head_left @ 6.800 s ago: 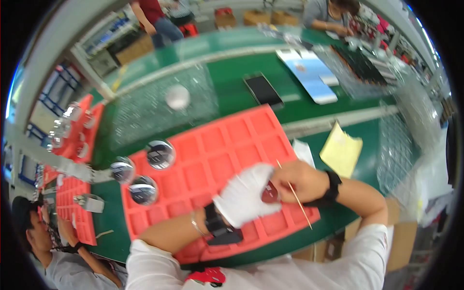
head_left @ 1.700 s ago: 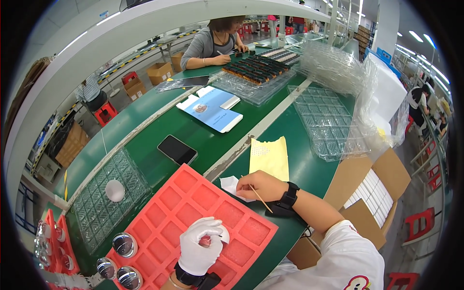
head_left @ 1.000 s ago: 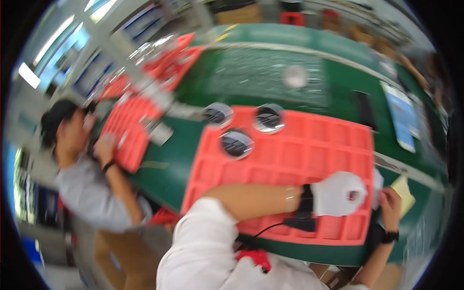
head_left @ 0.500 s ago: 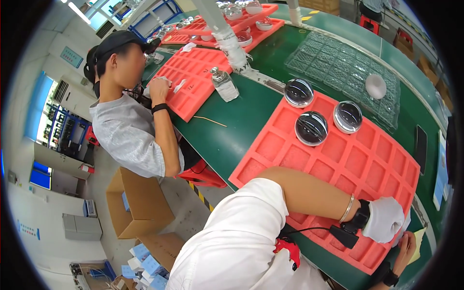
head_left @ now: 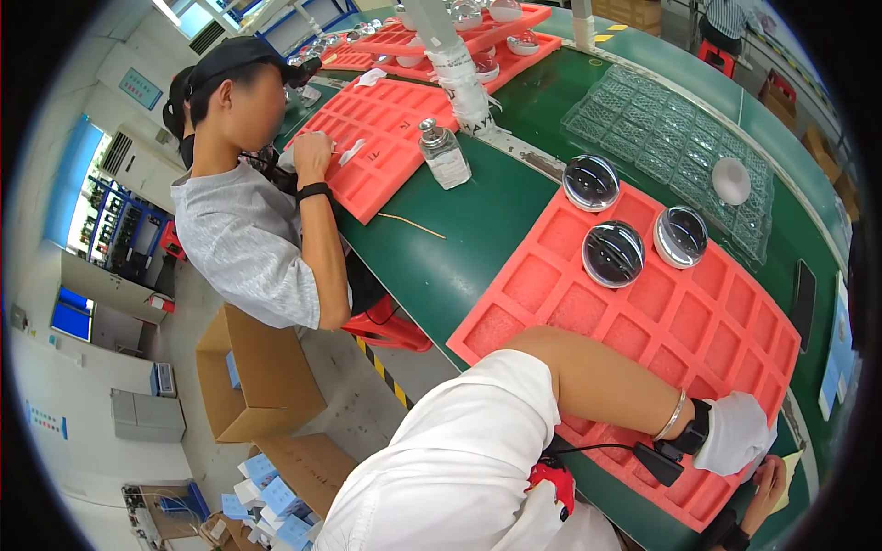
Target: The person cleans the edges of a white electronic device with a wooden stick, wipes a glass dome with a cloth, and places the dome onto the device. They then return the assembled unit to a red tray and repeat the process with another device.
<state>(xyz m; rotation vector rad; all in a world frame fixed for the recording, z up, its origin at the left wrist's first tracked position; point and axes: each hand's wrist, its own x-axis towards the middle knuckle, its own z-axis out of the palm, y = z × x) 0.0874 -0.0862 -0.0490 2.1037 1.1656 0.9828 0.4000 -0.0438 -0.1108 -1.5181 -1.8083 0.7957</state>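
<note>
My left hand (head_left: 733,435), in a white glove, reaches across the right end of a red foam tray (head_left: 634,323) with square pockets. Its fingers point away and are hidden. Just beyond it is my right hand (head_left: 765,489), with bare curled fingers close to the glove; what they grip is hidden. A pale yellow sheet (head_left: 788,479) lies beside the right hand. Three clear domed glass lenses, a back one (head_left: 591,182), a front one (head_left: 613,253) and a right one (head_left: 681,236), sit on the tray's far part, away from both hands.
A clear plastic blister tray (head_left: 657,138) holds a whitish dome (head_left: 730,181). A phone (head_left: 804,306) lies at the right. Left of my tray stand a glass bottle (head_left: 445,154) and a thin stick (head_left: 411,225). A co-worker (head_left: 253,248) sits at another red tray (head_left: 386,129).
The view has shifted, so the table and trays appear slightly further right and lower. My gloved left hand has turned a little, hiding its fingers more. Both hands stay close together.
</note>
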